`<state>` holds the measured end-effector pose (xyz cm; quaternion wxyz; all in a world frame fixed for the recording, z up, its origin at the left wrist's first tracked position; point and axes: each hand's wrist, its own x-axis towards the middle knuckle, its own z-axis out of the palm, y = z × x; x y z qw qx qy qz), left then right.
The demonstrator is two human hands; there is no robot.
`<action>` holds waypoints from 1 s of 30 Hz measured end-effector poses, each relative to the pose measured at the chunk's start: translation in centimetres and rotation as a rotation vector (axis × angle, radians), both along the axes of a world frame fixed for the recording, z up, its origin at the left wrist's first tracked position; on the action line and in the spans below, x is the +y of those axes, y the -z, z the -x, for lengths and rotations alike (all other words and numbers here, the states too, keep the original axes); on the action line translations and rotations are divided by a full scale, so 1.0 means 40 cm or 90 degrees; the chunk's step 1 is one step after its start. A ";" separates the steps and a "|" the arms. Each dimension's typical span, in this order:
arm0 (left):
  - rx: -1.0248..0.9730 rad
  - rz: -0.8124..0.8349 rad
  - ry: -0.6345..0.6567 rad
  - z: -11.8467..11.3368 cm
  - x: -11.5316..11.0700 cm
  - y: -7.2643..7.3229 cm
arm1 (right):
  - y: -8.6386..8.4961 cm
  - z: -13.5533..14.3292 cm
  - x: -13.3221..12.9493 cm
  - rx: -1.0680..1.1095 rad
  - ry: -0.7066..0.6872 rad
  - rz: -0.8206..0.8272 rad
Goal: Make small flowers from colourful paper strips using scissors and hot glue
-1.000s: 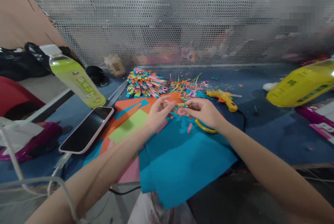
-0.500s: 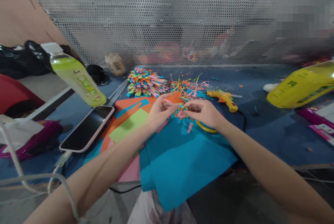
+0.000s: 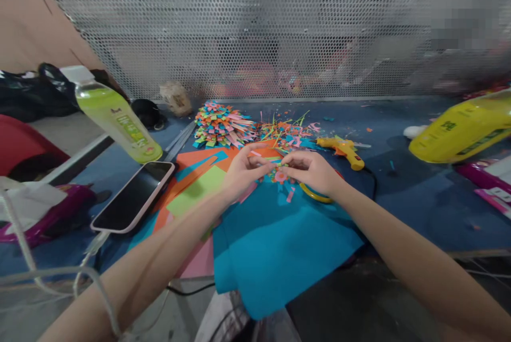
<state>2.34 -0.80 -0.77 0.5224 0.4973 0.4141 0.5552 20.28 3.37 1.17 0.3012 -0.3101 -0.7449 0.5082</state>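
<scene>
The small paper piece (image 3: 280, 175) is ringed with tiny fringed bits in orange, green and blue around a pink centre; its finer folds are too small to make out. It sits between the two sets of fingertips, above the top edge of the blue paper (image 3: 291, 246). The left hand (image 3: 244, 173) and the right hand (image 3: 317, 173) both have thumb and fingers closed, pinching it from either side.

There is one tiered paper cone (image 3: 221, 125) beyond the left fingers, and one heap of paper scraps (image 3: 285, 132) straight beyond both. One yellow glue gun (image 3: 342, 151) lies past the right fingers, and one yellow curved handle (image 3: 315, 194) shows just below the right hand. Two bottles stand well apart: a green bottle (image 3: 120, 118) far left of the fingers, a yellow bottle (image 3: 459, 129) far right. One phone (image 3: 133, 197) lies left of the left fingers, with a white cable (image 3: 96, 243) at its near end. Orange, green and pink sheets (image 3: 197, 190) overlap beneath the left arm, too layered to count.

Under everything is a blue tabletop (image 3: 407, 203), flecked with scraps. Behind it rises a perforated metal panel (image 3: 255, 17); black bags (image 3: 35, 94) lie beyond the table's left side.
</scene>
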 end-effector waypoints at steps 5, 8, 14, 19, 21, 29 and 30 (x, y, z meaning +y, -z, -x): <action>-0.003 -0.034 -0.003 0.000 0.003 -0.001 | -0.008 0.002 -0.002 0.012 -0.001 0.037; -0.009 -0.042 -0.005 -0.003 0.004 -0.002 | -0.011 0.001 -0.001 0.007 -0.005 0.040; -0.016 -0.030 -0.014 -0.004 0.003 -0.005 | -0.009 -0.001 0.001 0.007 -0.002 0.048; -0.046 0.029 -0.006 -0.002 0.003 -0.005 | -0.012 -0.004 0.003 -0.005 0.019 0.029; -0.035 0.047 0.011 -0.004 0.001 -0.007 | -0.013 -0.007 0.006 -0.003 0.015 0.024; 0.000 0.001 -0.011 0.002 0.009 -0.001 | -0.005 -0.013 0.022 -0.055 0.048 -0.009; 0.002 -0.002 -0.012 0.006 0.011 0.000 | -0.003 -0.012 0.022 -0.052 0.044 -0.007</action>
